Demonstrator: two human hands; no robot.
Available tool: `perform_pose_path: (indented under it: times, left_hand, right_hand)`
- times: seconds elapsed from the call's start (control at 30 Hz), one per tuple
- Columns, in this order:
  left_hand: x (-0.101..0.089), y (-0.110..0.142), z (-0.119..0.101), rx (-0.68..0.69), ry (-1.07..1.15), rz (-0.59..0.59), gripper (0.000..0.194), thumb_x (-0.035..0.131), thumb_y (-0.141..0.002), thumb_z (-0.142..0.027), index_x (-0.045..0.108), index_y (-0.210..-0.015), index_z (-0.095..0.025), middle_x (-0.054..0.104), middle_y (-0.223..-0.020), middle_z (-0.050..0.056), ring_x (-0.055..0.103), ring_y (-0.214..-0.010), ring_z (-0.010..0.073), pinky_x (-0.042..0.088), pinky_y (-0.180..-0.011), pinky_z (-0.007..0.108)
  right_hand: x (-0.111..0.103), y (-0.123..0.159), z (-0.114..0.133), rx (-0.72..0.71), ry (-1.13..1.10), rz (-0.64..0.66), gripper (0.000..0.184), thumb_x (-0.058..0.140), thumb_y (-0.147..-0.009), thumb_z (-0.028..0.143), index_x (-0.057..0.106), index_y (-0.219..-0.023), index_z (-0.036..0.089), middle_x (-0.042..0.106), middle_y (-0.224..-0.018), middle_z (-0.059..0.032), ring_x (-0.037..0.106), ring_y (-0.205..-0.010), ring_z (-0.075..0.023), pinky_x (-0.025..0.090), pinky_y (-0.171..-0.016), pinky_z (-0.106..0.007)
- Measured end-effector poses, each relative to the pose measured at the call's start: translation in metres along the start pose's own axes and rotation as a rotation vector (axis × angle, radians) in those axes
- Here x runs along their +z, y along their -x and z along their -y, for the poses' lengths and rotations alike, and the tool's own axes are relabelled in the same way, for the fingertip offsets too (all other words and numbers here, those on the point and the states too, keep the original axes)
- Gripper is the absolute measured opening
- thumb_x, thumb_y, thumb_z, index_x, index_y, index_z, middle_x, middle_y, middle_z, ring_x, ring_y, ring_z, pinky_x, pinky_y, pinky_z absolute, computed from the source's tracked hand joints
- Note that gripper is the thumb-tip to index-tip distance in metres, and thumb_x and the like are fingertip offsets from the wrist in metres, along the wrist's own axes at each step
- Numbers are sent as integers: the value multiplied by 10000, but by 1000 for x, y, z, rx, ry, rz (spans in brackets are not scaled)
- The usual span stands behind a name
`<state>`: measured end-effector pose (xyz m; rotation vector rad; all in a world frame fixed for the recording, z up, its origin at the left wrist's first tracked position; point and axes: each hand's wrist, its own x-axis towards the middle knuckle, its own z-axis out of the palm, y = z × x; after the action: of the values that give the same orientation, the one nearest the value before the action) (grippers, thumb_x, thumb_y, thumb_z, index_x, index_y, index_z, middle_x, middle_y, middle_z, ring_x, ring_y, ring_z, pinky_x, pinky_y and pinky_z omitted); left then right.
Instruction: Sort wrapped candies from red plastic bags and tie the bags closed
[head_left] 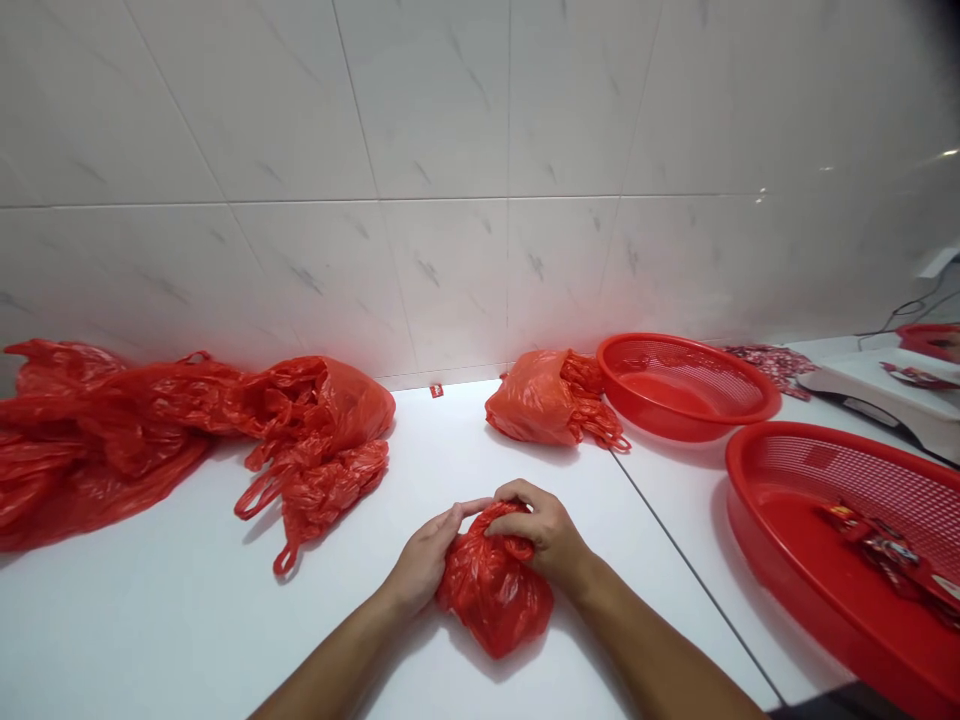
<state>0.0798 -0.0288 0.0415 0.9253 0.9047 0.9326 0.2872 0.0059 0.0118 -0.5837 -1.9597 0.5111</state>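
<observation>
A crumpled red plastic bag (495,595) lies bunched on the white counter (465,440) in front of me. Both hands grip its top: my left hand (424,560) holds the left side, and my right hand (536,528) presses over the gathered neck. The fingers of the two hands nearly meet above the bag. What the bag contains, if anything, is hidden. Nearest on the left stands a loose heap of red plastic bags (315,450), and a tied, bulging red bag (547,400) sits ahead.
Two red mesh baskets (675,385) (817,470) stand at the right, the nearer holding red packets (881,550). More red packets (776,365) lie by the wall. A white weighing scale (877,395) sits at the far right. White marble-look tiles (435,190) rise behind the counter.
</observation>
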Motion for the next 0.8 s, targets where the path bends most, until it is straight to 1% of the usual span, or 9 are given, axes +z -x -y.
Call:
perform_pose_path:
  times: [0.07,0.17,0.27,0.33,0.4,0.5,0.6,0.7,0.8]
  left_hand:
    - [0,1,1,-45,50,16,487,770,-890,-603,783,-1071,-152,789,-931,114,729,-837,250,563,-811,360]
    - [-1,1,1,-93,49,70,380,851,-840,-496,776,-901,-129,755,-814,88,674,-704,190,525,-690,297]
    - [-2,-1,0,-57,-13,121,286,879,-814,-383,758,-860,-129,735,-790,73,651,-677,173,493,-643,272]
    - [-7,-4,-2,17,-87,38,305,854,-836,-425,747,-856,-139,709,-739,52,621,-625,164,474,-603,271]
    - [-17,-8,-7,151,-215,-128,373,816,-860,-508,724,-790,-154,666,-670,25,568,-569,148,451,-568,267]
    - [-39,-13,-18,321,-379,-320,445,814,-846,-553,683,-662,-170,639,-639,14,554,-599,152,459,-593,264]
    - [-58,-16,-31,379,-418,-409,426,837,-823,-521,674,-615,-187,649,-641,20,561,-628,166,456,-602,261]
    - [-67,-17,-37,414,-431,-459,394,836,-827,-492,685,-608,-201,666,-648,33,569,-642,182,456,-593,264]
    - [-68,-19,-36,438,-395,-456,427,824,-834,-538,669,-614,-207,674,-664,39,622,-720,208,505,-662,281]
  right_hand:
    - [3,0,5,-22,-21,27,216,641,-974,212,840,-1037,265,695,-1120,-95,677,-989,-236,582,-845,-368]
    - [8,0,11,4,-68,100,301,607,-1000,199,811,-1201,291,656,-1279,-95,667,-1084,-229,580,-921,-363]
    - [9,-1,15,46,-141,147,366,562,-1060,272,723,-1387,295,596,-1404,-113,639,-1186,-238,558,-1012,-383]
    - [5,-3,16,57,-163,149,414,490,-1108,387,659,-1474,294,575,-1446,-125,606,-1260,-254,531,-1069,-410]
    - [-2,-3,16,74,-133,122,482,407,-1125,505,644,-1491,299,563,-1476,-126,582,-1292,-267,511,-1090,-433]
    - [-17,-3,9,128,-117,1,550,356,-1115,588,777,-1255,263,587,-1440,-129,594,-1250,-277,508,-1078,-448]
    - [-34,-3,-1,214,-175,-193,538,367,-1123,548,756,-964,212,666,-1261,-133,634,-1164,-273,522,-1026,-427]
    - [-46,-4,-11,296,-168,-389,498,392,-1121,546,708,-939,206,705,-1108,-117,664,-1021,-254,532,-899,-384]
    - [-48,-6,-18,382,-222,-472,545,395,-1102,618,700,-949,193,717,-990,-105,643,-762,-202,504,-676,-335]
